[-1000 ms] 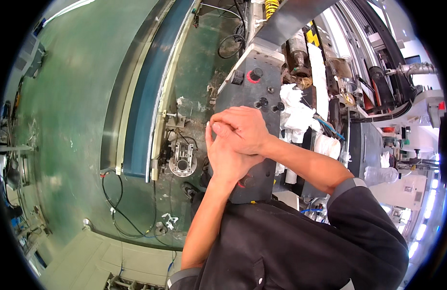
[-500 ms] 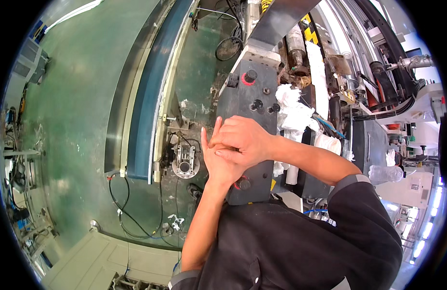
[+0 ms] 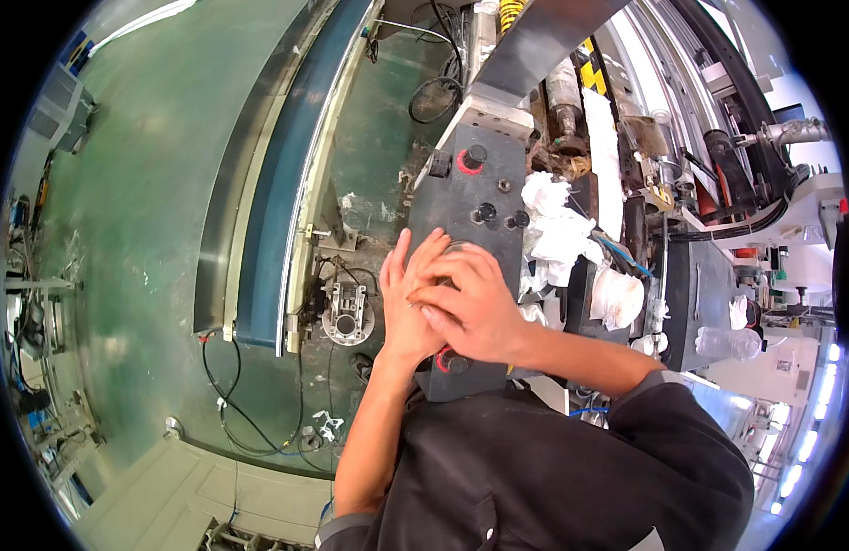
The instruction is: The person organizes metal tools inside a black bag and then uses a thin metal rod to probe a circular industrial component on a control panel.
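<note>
The right hand, half-open, lies across the back of the near-straight left hand; neither grips an object; beneath, a flat dark panel with round black knobs; beside it, crumpled white wads; farther, a clear bottle, contents unclear.

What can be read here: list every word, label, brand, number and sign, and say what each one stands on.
No word, brand or number can be read.
Small label on the pale panel at right: too small to read.
Yellow-and-black marking on the machine at top: a pattern, no legible text.
Dark panel below the hands, with a red-ringed knob: no lettering can be made out.
</note>
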